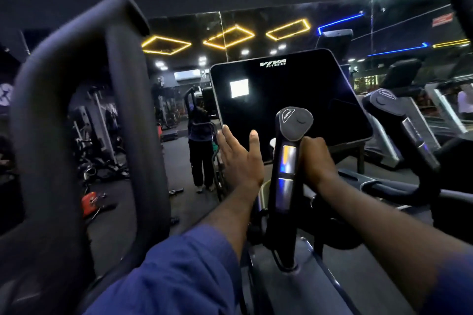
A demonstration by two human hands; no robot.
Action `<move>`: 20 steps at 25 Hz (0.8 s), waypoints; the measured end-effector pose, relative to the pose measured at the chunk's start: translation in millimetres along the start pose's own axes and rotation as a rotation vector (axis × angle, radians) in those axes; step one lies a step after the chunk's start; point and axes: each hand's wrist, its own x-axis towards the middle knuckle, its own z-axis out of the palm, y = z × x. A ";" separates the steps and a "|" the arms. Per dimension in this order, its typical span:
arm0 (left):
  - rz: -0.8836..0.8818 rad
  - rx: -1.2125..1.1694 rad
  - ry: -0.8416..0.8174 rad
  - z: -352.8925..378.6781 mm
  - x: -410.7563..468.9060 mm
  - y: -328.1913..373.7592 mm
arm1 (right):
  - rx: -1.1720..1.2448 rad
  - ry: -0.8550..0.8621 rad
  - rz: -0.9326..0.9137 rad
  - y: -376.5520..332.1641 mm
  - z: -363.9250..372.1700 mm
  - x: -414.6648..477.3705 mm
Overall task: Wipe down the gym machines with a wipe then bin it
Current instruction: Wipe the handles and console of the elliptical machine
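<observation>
Gym machine's glossy black console (289, 100), dark, tilted back, white VIVA FITNESS logo at top, 1 bright square reflection at left, upright handle (288, 166) with grey cap and 2 chrome plates just in front, looped handle (125, 110) blurred, far left

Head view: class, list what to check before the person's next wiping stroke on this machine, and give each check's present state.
1. Free left hand: ok, open, fingers straight at the console edge.
2. Steady right hand: ok, curled round the handle.
3. A wipe in hand: cannot tell, none plainly visible.
4. Dark console: ok.
5. A bin in sight: not ok, none shows.
</observation>
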 end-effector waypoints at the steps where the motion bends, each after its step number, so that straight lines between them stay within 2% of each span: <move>1: -0.045 -0.092 -0.027 -5.0 -6.7 0.4 | 0.054 0.076 -0.004 6.9 -4.2 -1.5; 3: -0.164 -0.235 -0.084 -22.8 -18.9 8.0 | 0.352 0.114 0.117 23.6 -2.9 -11.6; 5: -0.210 -0.287 -0.165 -48.8 -40.0 22.2 | 0.614 0.058 0.283 36.6 3.4 -32.8; 9: -0.186 -0.285 -0.352 -100.0 -107.3 44.3 | 0.875 0.006 0.408 23.0 -8.6 -99.6; 12: -0.216 -0.297 -0.446 -147.6 -165.1 33.0 | 0.969 -0.014 0.486 0.3 -26.4 -180.6; 15: -0.241 -0.239 -0.507 -215.6 -243.2 4.1 | 1.049 -0.113 0.565 -21.5 -30.2 -296.5; 20: -0.487 -0.380 -0.595 -327.7 -383.5 -61.7 | 0.993 -0.339 0.739 -59.0 -12.2 -488.0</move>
